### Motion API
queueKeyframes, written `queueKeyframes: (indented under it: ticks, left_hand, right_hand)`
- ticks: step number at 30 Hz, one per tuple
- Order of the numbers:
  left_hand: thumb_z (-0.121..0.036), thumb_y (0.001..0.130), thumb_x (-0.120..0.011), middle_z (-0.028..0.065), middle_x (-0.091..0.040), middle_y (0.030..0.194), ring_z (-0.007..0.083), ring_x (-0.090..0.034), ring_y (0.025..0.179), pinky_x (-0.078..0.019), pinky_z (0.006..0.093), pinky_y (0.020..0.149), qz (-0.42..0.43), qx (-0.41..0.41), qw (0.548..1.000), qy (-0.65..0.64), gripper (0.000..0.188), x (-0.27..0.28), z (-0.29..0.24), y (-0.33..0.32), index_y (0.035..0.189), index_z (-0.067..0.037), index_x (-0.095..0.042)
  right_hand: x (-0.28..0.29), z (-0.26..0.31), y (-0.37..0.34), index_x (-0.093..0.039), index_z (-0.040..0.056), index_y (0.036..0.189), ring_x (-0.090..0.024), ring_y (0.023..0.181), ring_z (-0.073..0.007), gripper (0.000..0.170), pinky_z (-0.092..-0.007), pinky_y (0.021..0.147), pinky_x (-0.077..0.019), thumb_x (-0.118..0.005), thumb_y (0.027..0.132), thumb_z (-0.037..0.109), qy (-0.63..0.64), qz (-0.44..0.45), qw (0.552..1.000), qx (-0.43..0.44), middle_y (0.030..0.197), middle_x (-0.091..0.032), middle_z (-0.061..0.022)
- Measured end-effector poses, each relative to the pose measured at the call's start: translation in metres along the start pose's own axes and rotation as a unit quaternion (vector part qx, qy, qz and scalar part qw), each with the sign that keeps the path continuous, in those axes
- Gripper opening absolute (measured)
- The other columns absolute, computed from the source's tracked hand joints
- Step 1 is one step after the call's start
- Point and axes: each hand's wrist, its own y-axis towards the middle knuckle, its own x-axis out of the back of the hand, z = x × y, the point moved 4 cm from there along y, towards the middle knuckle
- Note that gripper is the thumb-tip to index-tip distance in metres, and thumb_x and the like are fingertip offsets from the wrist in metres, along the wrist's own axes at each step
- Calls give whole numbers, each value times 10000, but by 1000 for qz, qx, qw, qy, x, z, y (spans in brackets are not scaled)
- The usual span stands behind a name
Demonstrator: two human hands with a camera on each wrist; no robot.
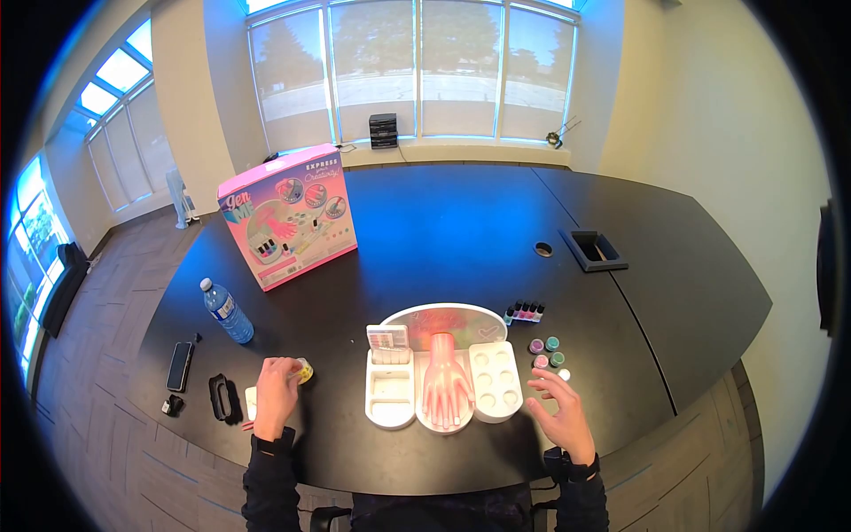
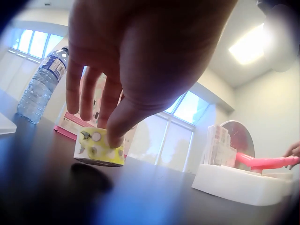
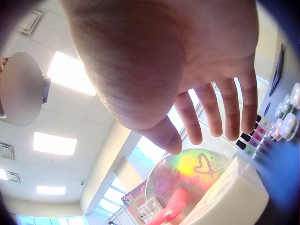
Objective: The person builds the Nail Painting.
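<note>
Near table edge — hands apart, yellow container

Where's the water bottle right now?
Head view: the water bottle stands on the table, on the person's left, between the pink box and the phone.

Black wrist straps sit directly behind the left hand and right hand, with long black sleeves beyond the straps.
</note>
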Motion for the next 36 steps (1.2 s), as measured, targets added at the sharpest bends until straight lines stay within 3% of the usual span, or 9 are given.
queueKeyframes:
  ticks: [5,7,17,31,36]
  left_hand:
    - [58,888,-753,151,-751,1042,346,-722,1005,-578,436,916,35,5,997,-66,197,2,-20,5,1072,-8,-728]
    - [49,924,-734,168,-756,1077,358,-734,1013,-584,424,913,78,46,986,-141,188,1,-29,8,1108,8,-730]
    - [61,965,-715,147,-753,1102,276,-763,1009,-594,362,921,201,-13,936,-288,233,-2,-90,27,1195,25,-726]
    - [19,970,-695,198,-782,1130,412,-744,1062,-581,461,933,309,-83,912,-257,222,-43,-119,40,1185,-5,-747]
    - [24,950,-697,199,-784,1083,425,-741,1031,-589,459,906,289,-128,923,-221,197,-51,-121,43,1131,-12,-765]
  right_hand:
    - [-1,-2,0,-759,10,1253,-714,1229,-317,312,-406,955,-595,-806,960,106,0,-4,1000,8,1460,-700,-160]
    - [-1,0,0,-758,8,1251,-716,1225,-323,311,-406,955,-596,-807,961,110,-1,-1,1000,4,1459,-701,-163]
    - [2,-1,-3,-757,7,1243,-720,1222,-330,303,-409,950,-600,-811,964,113,-6,-5,1000,5,1461,-700,-168]
    - [2,-5,-2,-759,11,1248,-719,1217,-321,309,-399,943,-593,-809,959,106,-7,-9,1000,7,1475,-693,-165]
    - [4,-5,-2,-757,9,1250,-718,1216,-324,308,-402,944,-595,-804,960,103,-8,-8,1000,7,1473,-694,-163]
